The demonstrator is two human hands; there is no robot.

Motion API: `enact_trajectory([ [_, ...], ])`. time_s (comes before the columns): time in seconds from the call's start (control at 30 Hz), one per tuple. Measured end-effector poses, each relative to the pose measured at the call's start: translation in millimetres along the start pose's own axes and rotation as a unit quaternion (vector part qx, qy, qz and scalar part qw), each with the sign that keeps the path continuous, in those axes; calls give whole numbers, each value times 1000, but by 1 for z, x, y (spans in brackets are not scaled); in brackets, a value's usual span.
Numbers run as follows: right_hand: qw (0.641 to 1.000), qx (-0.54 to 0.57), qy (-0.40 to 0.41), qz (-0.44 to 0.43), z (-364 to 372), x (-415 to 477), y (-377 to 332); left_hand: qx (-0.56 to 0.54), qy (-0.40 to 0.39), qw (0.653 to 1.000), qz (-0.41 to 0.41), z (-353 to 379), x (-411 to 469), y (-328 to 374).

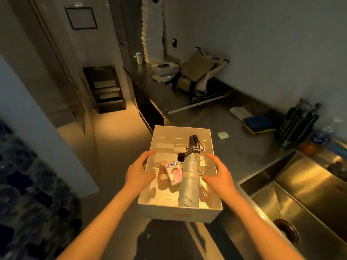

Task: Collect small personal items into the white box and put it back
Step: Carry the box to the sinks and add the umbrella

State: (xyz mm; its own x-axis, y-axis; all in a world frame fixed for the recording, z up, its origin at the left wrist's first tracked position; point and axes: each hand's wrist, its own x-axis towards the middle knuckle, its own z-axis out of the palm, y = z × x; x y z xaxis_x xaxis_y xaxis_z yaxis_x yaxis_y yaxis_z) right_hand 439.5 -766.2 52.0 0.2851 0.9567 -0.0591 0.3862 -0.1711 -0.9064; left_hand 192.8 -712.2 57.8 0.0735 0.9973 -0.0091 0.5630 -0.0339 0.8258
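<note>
The white box (180, 212) sits on the steel counter (236, 156), at its near left edge. Inside lie a folded pale umbrella (188, 182) with a dark handle, a small pink carton (173, 172), a dark device (181, 157), a brownish soft item (163, 180) and white inner boxes. My left hand (139, 172) curves over the box's left wall, thumb inside. My right hand (218, 176) curves over the right wall, thumb toward the umbrella. Both have fingers spread, and no firm grasp shows. A small green case (223, 136) lies on the counter beyond the box.
A steel sink (304, 194) lies to the right. Sponges (260, 124), dark bottles (298, 124), a water bottle (322, 136) and a folded cloth (240, 112) stand along the wall. A tote bag (202, 74) and a stack of towels (152, 30) are farther back. Floor and a low shelf (106, 89) are to the left.
</note>
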Motion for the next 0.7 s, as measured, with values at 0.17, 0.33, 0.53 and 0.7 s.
enact_trajectory([
  [0.17, 1000, 6, 11, -9, -9, 94, -13, 14, 1, 1000, 10, 11, 97, 27],
  [0.33, 999, 20, 27, 0, -9, 165, -13, 0, -21, 1000, 22, 28, 180, 30],
  [0.53, 997, 28, 60, 36, 10, 248, -1, -30, -83, 995, 37, 52, 289, 16],
  [0.7, 991, 48, 109, 67, 26, 320, 1, -59, -164, 983, 64, 73, 399, 14],
])
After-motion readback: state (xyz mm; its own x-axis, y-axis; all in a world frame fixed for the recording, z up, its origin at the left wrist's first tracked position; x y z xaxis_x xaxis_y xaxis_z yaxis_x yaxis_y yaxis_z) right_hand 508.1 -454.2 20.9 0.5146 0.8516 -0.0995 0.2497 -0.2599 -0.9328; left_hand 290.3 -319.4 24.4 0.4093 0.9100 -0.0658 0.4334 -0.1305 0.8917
